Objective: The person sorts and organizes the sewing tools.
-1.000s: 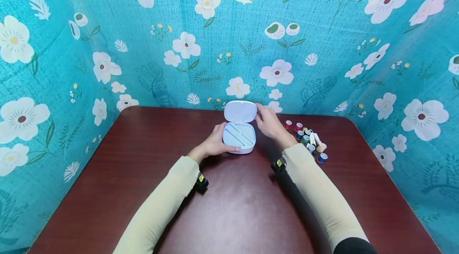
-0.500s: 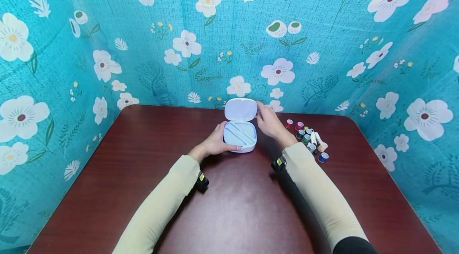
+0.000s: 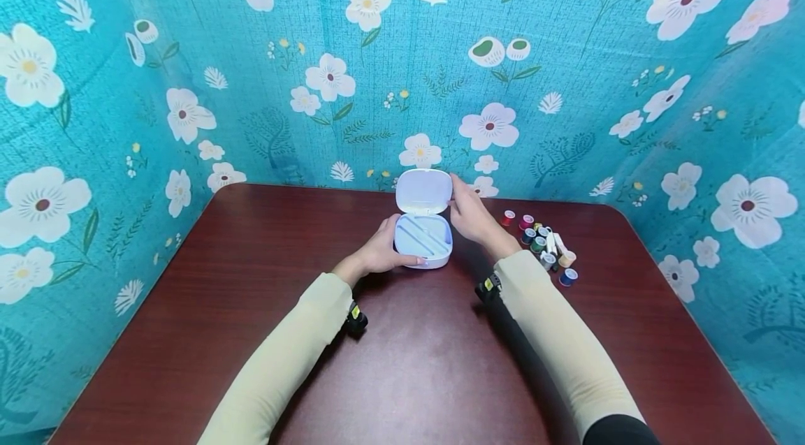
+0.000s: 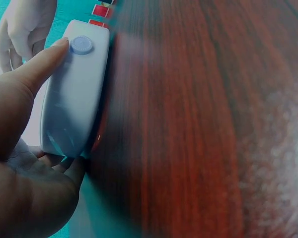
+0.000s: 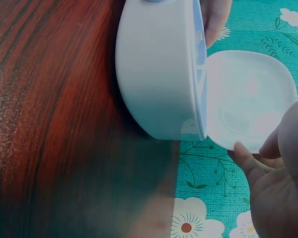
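Note:
A pale lavender-white plastic box [image 3: 434,264] stands on the table with its hinged lid [image 3: 424,191] raised. Slanted dividers split its inside, and nothing shows lying in the compartments. My left hand [image 3: 379,251] grips the base from the left, thumb along the front wall and fingers round the side. In the left wrist view, that thumb tip lies beside a round button [image 4: 82,45] on the front. With my right hand [image 3: 470,213] I hold the lid's right edge; in the right wrist view the thumb rests on the lid's inner face [image 5: 251,94].
Several thread spools lie in a loose group right of my right hand, among them a red spool [image 3: 508,218], a blue spool [image 3: 568,277] and a peach spool [image 3: 567,259]. White pieces [image 3: 556,244] lie among them. A floral cloth [image 3: 402,82] hangs behind the table [image 3: 277,249].
The lid's angle has changed slightly, and it looks taller and brighter in the head view. My right hand has shifted up a little with it. My left hand keeps its hold on the base.

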